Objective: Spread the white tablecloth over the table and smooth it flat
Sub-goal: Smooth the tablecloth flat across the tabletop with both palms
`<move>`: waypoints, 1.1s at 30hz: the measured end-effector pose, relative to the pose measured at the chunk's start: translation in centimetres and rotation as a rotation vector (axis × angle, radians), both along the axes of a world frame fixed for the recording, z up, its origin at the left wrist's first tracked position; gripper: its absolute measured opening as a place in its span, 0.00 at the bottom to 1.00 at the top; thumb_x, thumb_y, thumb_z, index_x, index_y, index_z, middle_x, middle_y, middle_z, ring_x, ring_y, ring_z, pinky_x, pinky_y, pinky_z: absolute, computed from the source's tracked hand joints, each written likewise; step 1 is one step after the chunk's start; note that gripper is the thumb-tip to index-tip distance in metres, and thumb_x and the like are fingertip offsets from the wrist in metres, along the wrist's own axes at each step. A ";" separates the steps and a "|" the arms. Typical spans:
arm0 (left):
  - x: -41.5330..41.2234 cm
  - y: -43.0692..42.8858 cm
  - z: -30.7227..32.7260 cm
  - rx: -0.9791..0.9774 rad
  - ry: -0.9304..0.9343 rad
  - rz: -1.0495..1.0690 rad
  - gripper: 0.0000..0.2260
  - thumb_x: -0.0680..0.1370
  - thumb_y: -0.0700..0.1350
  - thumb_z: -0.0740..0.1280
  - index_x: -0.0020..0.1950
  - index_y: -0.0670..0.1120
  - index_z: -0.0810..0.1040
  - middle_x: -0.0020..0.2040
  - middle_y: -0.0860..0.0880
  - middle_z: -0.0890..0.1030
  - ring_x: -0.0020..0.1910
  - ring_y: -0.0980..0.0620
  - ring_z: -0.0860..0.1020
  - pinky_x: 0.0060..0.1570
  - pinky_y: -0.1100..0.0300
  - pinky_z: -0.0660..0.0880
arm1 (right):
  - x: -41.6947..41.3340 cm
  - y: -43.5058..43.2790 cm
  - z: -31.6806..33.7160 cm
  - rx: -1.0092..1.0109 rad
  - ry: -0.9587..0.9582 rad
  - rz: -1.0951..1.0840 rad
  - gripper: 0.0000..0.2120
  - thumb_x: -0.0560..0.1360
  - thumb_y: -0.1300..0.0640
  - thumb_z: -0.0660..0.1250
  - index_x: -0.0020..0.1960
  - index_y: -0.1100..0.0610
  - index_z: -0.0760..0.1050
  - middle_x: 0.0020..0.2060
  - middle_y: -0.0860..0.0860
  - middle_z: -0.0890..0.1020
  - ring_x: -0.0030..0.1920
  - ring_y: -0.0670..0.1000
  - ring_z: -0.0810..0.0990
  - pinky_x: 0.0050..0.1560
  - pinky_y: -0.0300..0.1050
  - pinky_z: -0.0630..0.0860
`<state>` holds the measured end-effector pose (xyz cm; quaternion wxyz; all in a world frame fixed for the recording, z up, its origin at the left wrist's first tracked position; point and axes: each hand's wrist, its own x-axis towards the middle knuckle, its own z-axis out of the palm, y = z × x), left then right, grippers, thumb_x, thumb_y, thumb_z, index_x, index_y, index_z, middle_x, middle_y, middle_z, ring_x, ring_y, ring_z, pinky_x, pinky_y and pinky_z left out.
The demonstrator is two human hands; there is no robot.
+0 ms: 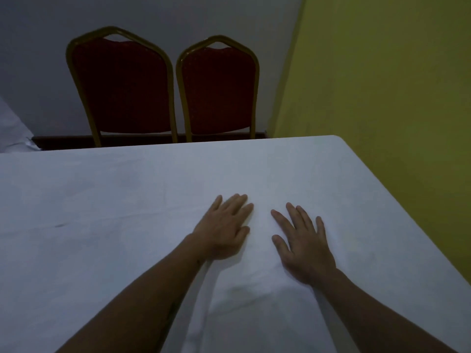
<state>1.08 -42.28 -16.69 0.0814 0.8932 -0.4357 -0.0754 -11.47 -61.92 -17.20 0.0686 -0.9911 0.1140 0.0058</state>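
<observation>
As both palms press down, a white fabric tablecloth [107, 200] covers the table.
Left hand [224, 231] and right hand [304, 247] lie side by side, fingers spread straight, towards its right edge.

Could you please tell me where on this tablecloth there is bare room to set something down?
The widest free patch of tablecloth lies left of the left hand, out to the far edge by the red chairs. A smaller one runs from the right hand to the corner near the yellow wall. Between the hands it is tight.
</observation>
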 end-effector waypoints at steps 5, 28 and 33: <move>4.5 3.8 -1.1 -0.030 -0.030 0.004 0.27 0.82 0.59 0.45 0.81 0.57 0.48 0.82 0.54 0.47 0.80 0.55 0.43 0.78 0.50 0.42 | -0.1 0.0 0.2 -0.007 0.014 -0.015 0.30 0.77 0.37 0.43 0.78 0.39 0.48 0.80 0.46 0.49 0.79 0.49 0.46 0.77 0.60 0.43; 9.0 18.7 -1.1 -0.096 0.007 0.502 0.27 0.82 0.57 0.46 0.81 0.52 0.52 0.82 0.50 0.49 0.80 0.50 0.45 0.77 0.41 0.41 | -0.3 0.8 0.7 0.014 0.072 -0.069 0.31 0.75 0.37 0.45 0.78 0.38 0.52 0.80 0.45 0.52 0.79 0.48 0.47 0.76 0.58 0.45; 9.4 18.5 -1.4 -0.118 -0.015 0.531 0.26 0.82 0.55 0.47 0.81 0.53 0.52 0.82 0.51 0.48 0.80 0.52 0.44 0.77 0.43 0.40 | 3.6 5.0 2.7 0.127 0.113 -0.327 0.36 0.68 0.43 0.53 0.75 0.47 0.61 0.78 0.53 0.58 0.78 0.54 0.53 0.74 0.64 0.50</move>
